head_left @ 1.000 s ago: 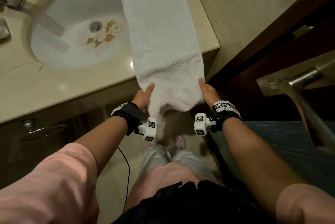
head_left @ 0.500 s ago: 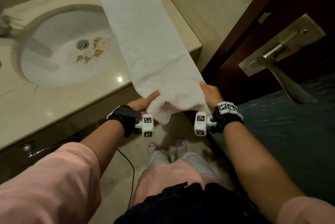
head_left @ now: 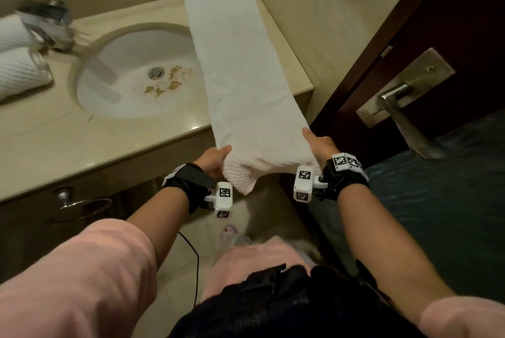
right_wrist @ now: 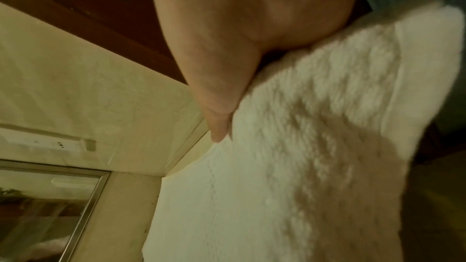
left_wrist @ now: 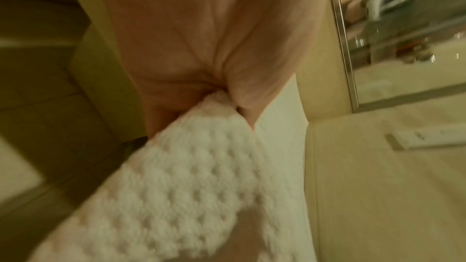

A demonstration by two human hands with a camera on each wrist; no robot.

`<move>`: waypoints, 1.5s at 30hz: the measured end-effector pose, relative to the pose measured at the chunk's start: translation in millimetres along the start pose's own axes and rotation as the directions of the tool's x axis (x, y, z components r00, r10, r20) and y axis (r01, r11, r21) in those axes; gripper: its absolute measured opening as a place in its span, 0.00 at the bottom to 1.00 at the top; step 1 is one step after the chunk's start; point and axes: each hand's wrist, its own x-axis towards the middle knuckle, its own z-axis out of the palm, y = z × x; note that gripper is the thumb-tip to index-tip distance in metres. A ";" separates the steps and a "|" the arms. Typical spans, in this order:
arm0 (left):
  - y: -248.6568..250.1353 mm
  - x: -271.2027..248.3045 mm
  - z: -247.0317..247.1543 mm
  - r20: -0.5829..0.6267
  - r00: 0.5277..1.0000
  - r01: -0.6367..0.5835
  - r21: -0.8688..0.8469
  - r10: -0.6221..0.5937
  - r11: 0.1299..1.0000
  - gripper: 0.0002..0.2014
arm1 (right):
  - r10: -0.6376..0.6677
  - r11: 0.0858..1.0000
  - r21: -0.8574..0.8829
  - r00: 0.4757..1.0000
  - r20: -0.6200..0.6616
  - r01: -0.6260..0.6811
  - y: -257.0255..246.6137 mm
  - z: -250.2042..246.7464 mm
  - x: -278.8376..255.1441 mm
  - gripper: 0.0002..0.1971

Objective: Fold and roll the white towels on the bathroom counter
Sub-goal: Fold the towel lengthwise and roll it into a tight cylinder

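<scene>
Spanning most of the head view, the beige counter [head_left: 68, 143] carries an oval sink [head_left: 131, 75] w/ brown specks near its drain. Right of the basin lies the long white towel [head_left: 240, 86], folded into a narrow strip running from the back wall to the front edge, its near end hanging past the edge. 2 rolled towels [head_left: 19, 64] sit at far left, beside the blurred faucet [head_left: 46, 23]. Left hand [head_left: 214, 158] grasps the towel's near-left corner, thumb on top. Right hand [head_left: 318, 145] grasps the near-right corner, thumb along the edge. A dark door w/ metal handle [head_left: 404, 108] stands at right.
</scene>
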 end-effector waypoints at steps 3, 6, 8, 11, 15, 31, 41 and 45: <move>-5.6 -10.9 -0.2 0.012 1.000 -0.011 0.048 0.010 0.999 0.31 | 0.006 1.000 0.010 0.996 0.095 -0.007 3.5 -4.2 -7.7 0.32; -19.1 -27.3 4.0 0.097 0.995 0.005 0.134 -0.018 0.991 0.34 | -0.028 0.999 0.028 0.977 0.212 0.023 3.7 -9.7 -19.6 0.26; -31.9 -33.0 8.2 0.128 0.992 0.020 -0.012 -0.018 1.000 0.27 | -0.046 0.997 0.069 0.966 0.255 0.030 0.6 -14.9 -30.7 0.22; -43.8 -37.4 14.6 0.116 0.993 0.021 -0.077 -0.012 0.997 0.24 | -0.098 0.992 0.102 0.958 0.268 0.073 0.7 -21.6 -33.8 0.17; -44.9 -45.4 23.2 -0.063 0.998 -0.017 0.000 0.017 1.000 0.25 | -0.156 0.988 0.017 0.965 0.209 0.156 9.2 -25.9 -32.1 0.13; -50.3 -61.2 24.8 -0.331 0.920 -0.288 -0.202 0.211 0.936 0.04 | -0.301 0.947 0.040 0.842 0.448 0.318 24.8 -49.4 -44.8 0.05; -48.3 -78.1 18.0 -0.226 0.942 -0.318 -0.372 0.247 0.872 0.05 | -0.195 0.981 0.107 0.843 0.501 0.163 23.1 -62.8 -45.5 0.15; -46.3 -81.8 15.0 -0.224 0.946 -0.310 -0.419 0.234 0.853 0.08 | -0.169 0.959 0.280 0.869 0.464 0.036 20.3 -56.6 -52.7 0.15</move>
